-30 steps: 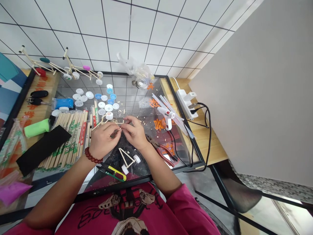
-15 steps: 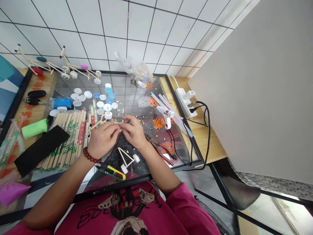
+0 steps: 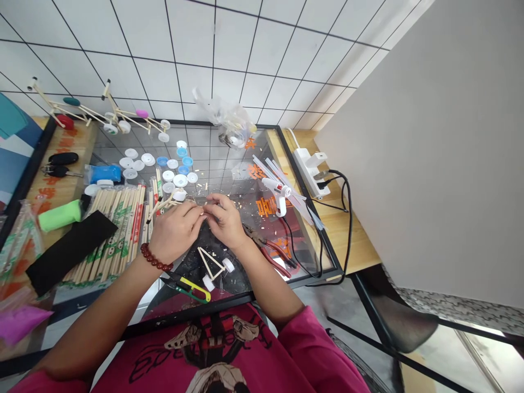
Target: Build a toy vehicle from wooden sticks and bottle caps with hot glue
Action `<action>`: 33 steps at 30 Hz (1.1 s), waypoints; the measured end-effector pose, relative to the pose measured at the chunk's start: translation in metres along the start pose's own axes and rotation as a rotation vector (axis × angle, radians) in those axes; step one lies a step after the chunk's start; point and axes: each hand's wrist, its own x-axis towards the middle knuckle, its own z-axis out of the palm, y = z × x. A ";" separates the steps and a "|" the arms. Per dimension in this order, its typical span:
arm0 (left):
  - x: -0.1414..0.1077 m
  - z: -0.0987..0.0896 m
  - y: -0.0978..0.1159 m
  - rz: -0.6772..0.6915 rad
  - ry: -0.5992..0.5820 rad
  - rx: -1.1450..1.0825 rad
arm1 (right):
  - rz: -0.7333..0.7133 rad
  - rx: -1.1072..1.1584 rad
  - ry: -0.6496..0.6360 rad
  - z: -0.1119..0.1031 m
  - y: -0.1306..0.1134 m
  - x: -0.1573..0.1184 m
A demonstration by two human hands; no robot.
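Slightly tilted now, the stick frame (image 3: 166, 202) is seen beyond the left hand (image 3: 174, 233); by its fingertips and the right hand (image 3: 226, 225), a hidden piece seems pinched and adjusted; steadiness is needed.

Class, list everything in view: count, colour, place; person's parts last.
Table: one, glass, centre
Stick frames: four visible, pale, two back, two near hands
Caps: many, white, blue, back
Chopsticks: many, pale, left
Packets: three, blue, green, purple, left
Sheet: one, black, left
Keyring: one, black, left
Bag: one, clear, back
Glue gun: one, white, right
Glue sticks: several, clear, right
Power strip: one, white, right
Pliers: one, red, right
Knife: one, yellow, front
Shirt: one, magenta, bottom
Bracelet: one, brown, left wrist
Left hand, right hand: one each, bare, centre
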 end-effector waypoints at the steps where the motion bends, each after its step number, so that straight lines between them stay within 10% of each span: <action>1: 0.002 0.000 0.000 0.006 0.012 -0.012 | 0.010 0.012 0.013 0.000 0.000 0.000; 12: -0.019 -0.016 0.002 0.181 0.165 -0.070 | 0.185 -0.020 0.044 0.000 0.007 0.001; 22: -0.037 -0.002 -0.042 -0.127 0.335 -0.229 | 0.296 0.005 0.006 -0.004 0.010 0.004; 33: 0.003 0.011 -0.069 -0.292 0.204 -0.467 | 0.333 0.011 -0.005 -0.002 0.014 0.005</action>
